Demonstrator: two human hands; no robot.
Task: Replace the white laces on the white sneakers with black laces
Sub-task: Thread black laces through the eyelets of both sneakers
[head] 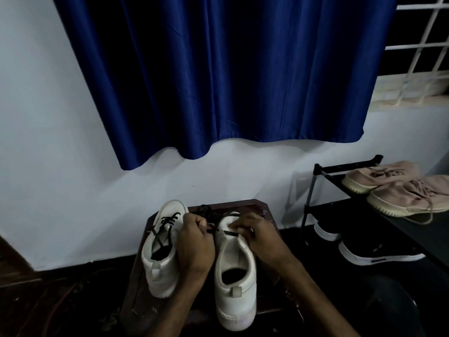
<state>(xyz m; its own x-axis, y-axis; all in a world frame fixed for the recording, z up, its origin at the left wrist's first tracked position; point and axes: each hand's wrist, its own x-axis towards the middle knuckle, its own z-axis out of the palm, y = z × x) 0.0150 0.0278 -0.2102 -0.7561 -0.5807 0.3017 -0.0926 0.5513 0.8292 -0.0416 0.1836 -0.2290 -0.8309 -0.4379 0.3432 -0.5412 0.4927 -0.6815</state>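
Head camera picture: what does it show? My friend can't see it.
The left hand and right hand pinch a black lace across the nearer white sneaker on a dark wooden stool. The other white sneaker beside it already has black laces. A blue curtain hangs behind.

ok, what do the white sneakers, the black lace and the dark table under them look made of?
White sneakers: smooth leather or faux leather, matte, soft creases; cannot tell which. Black lace: flat woven textile, dull. Table: probably dark varnished wood, reddish-brown with a faint sheen on its rim.
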